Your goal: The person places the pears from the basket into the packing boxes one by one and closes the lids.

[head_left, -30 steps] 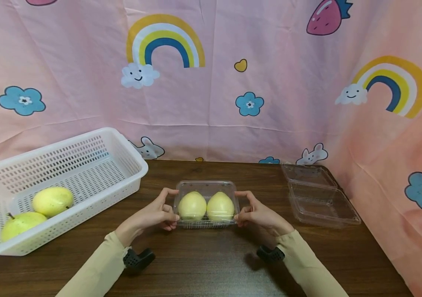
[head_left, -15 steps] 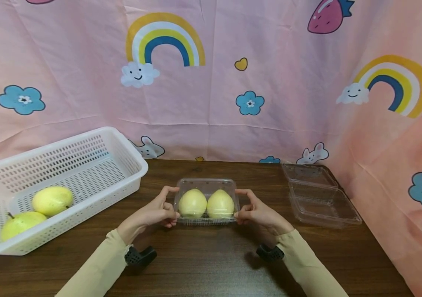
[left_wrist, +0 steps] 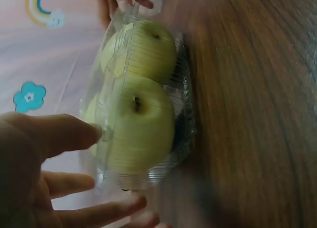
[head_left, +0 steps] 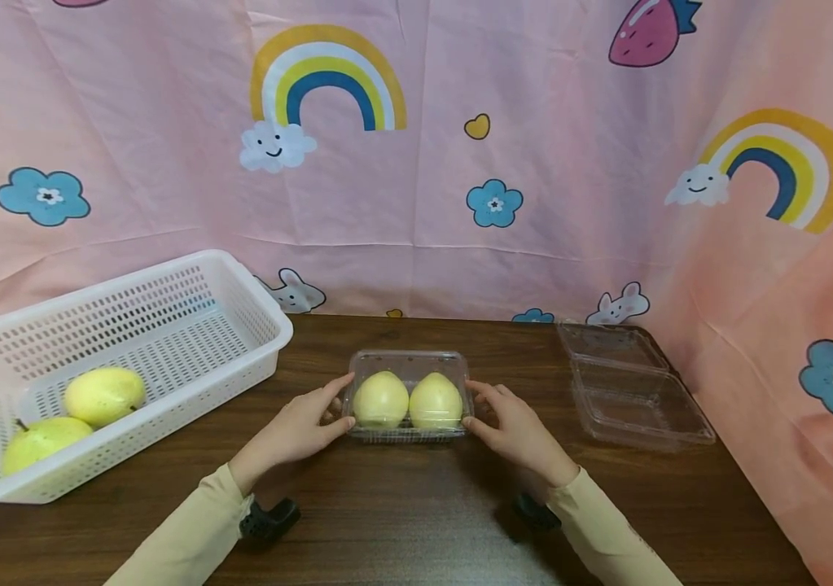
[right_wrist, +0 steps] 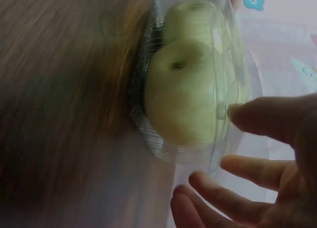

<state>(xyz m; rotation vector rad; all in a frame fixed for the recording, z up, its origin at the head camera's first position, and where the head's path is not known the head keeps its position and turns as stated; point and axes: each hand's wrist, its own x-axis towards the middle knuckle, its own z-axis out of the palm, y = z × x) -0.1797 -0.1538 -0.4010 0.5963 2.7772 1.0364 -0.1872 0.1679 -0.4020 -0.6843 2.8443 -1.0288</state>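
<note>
A clear plastic clamshell box [head_left: 407, 362], its lid down, stands at the middle of the table. Inside, two pale yellow-green pears sit side by side: the left pear [head_left: 381, 400] and the right pear [head_left: 436, 402]. My left hand [head_left: 293, 427] is at the box's left side, thumb by the front corner and forefinger by the back one. On the opposite side my right hand [head_left: 522, 431] mirrors it. Both wrist views show spread, relaxed fingers, with the left thumb [left_wrist: 81, 132] and right thumb [right_wrist: 252, 114] right at the lid's rim.
A white perforated basket [head_left: 274, 342] at the left holds two more pears, one pear [head_left: 104, 396] farther back and another pear [head_left: 46, 442] in front. An opened clear clamshell box [head_left: 639, 399] lies at the table's right edge. A patterned pink curtain [head_left: 416, 179] hangs behind.
The fingers of both hands, earlier curled at the box's sides, have loosened and straightened. Through these frames the box shifts slightly up in the head view.
</note>
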